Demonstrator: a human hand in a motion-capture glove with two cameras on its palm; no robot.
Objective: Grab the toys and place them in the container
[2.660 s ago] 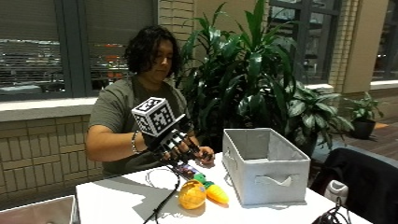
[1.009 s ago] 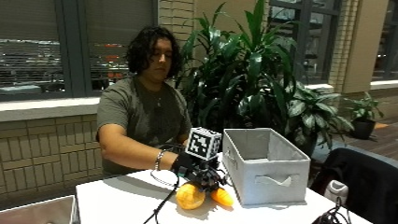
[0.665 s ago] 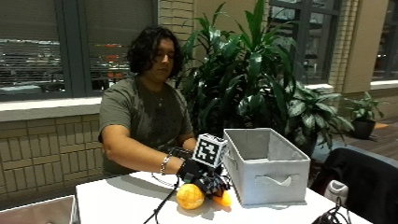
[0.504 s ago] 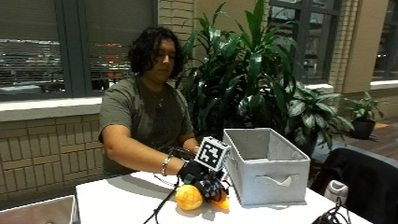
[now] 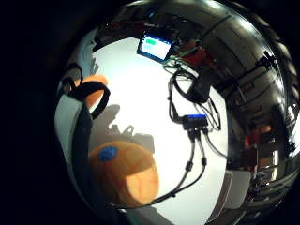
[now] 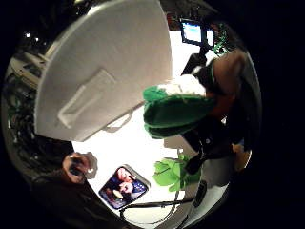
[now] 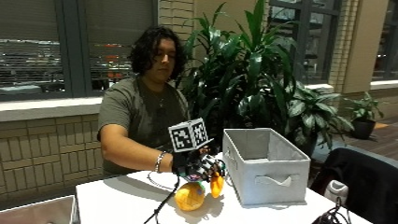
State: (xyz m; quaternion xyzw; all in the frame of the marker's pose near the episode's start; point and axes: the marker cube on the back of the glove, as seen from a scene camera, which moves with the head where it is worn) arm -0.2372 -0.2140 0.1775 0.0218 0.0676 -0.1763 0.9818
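1. An orange plush toy (image 5: 124, 171) with a small blue spot sits on the white table (image 5: 145, 103), close to the palm
2. A second orange piece (image 5: 93, 91) shows behind a black strap loop
3. Black cables (image 5: 192, 159) run from a small hub (image 5: 194, 121)
4. A lit screen (image 5: 154, 48) stands at the table's far edge

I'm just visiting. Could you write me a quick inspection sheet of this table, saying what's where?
Surface: white table.
Job's things: round orange toy on the table; carrot toy lifted in the gloved right hand, beside the grey container.
Clutter: green toy and a phone on the table.
Hand: fingers curled round the carrot toy.
Cables: black cables and a hub on the table.
Surroundings: leafy plants, windows.
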